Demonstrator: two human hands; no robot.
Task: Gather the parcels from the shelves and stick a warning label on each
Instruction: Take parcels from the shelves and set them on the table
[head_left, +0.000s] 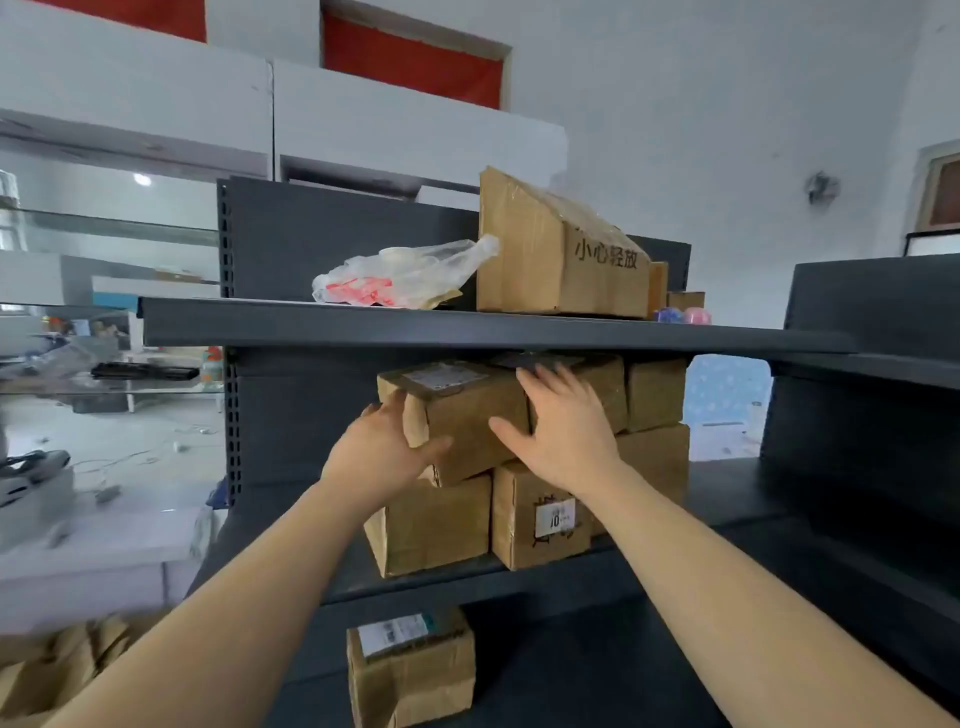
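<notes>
Both hands are on the top parcel (462, 415) of the stack on the middle shelf (737, 499). The left hand (382, 452) wraps its left corner, thumb on the front and fingers round the side, while the right hand (563, 431) lies flat, fingers spread, against its right end. It sits a bit crooked on the lower boxes (431, 525), just under the upper shelf (363, 327) with a plastic bag (405, 275) and big carton (561, 260) on it.
</notes>
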